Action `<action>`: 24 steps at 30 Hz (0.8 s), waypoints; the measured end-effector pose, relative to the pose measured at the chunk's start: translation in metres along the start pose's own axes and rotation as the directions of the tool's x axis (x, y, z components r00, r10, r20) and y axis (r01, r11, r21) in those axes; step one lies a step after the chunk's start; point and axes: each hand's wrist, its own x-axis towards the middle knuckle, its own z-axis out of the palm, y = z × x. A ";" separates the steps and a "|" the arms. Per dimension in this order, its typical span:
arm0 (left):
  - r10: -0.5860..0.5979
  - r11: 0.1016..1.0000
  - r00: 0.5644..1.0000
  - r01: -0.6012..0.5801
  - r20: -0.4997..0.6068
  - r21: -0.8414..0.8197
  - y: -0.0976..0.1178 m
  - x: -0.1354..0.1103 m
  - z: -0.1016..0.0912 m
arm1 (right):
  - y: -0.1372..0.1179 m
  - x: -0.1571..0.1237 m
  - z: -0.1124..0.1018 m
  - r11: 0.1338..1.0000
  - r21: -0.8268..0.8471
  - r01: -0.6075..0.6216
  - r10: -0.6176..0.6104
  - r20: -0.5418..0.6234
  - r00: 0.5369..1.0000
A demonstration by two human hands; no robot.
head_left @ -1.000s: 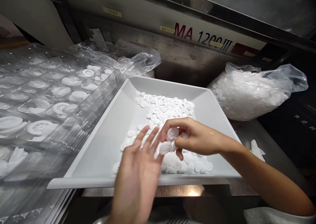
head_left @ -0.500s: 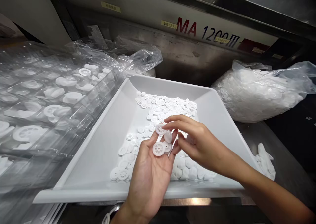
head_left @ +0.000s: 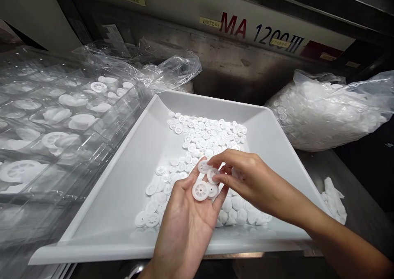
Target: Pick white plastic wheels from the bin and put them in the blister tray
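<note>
Several small white plastic gears [head_left: 200, 190] with spoked faces rest on the fingers of my left hand [head_left: 188, 225], which is turned palm up. Thumb and fingers of my right hand [head_left: 254, 176] pinch one white gear [head_left: 213, 175] at the left fingertips, just above the others. Both hands are over a pale grey tray [head_left: 120, 168]. Many loose white gears [head_left: 200, 129] lie spread along its bottom, partly hidden by the hands.
Clear plastic compartment trays [head_left: 76, 106] with white parts stand at the left. A bulging clear bag of white parts [head_left: 332, 115] sits at the right, with crumpled white material [head_left: 334, 201] nearer me. Behind is a machine panel [head_left: 234, 61].
My right thumb and fingers have closed on a gear above the left hand, and that gear now shows its face. Both hands have shifted slightly right in the view.
</note>
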 end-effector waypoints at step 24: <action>0.043 0.999 0.987 -0.042 -0.152 0.007 0.000 -0.002 0.001 | 0.006 0.011 0.001 0.995 0.096 0.019 -0.006 -0.133 0.991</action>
